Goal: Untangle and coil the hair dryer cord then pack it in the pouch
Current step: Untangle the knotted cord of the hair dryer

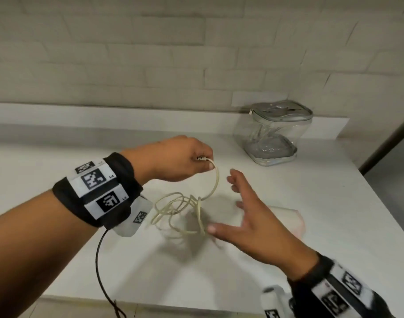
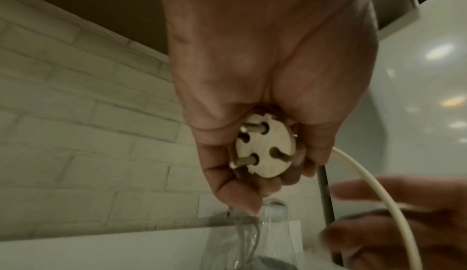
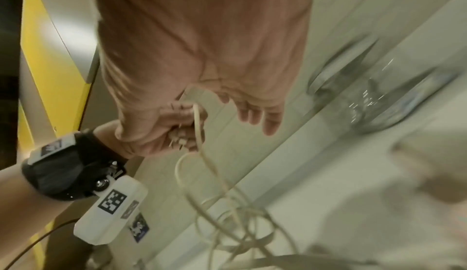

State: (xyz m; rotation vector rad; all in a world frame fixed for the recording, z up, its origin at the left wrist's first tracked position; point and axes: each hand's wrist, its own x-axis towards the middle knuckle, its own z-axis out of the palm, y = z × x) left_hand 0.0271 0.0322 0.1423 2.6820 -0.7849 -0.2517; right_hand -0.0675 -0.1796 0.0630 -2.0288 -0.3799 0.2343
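Observation:
A cream cord [image 1: 185,210] hangs in tangled loops over the white counter [image 1: 104,249]. My left hand [image 1: 185,160] holds the cord's round two-pin plug [image 2: 265,152] in curled fingers, raised above the counter. The cord arcs down from that hand into the tangle [image 3: 227,214]. My right hand [image 1: 244,214] hovers just right of the loops with fingers spread, holding nothing. A pale pink shape [image 1: 293,221], partly hidden behind the right hand, lies on the counter. The clear zipped pouch [image 1: 274,131] stands at the back right.
A brick-tiled wall [image 1: 150,53] runs behind the counter with a low ledge [image 1: 127,115] at its foot. The counter's right edge [image 1: 391,203] drops off beside a dark door frame. A black cable [image 1: 100,271] trails from my left wristband over the front edge.

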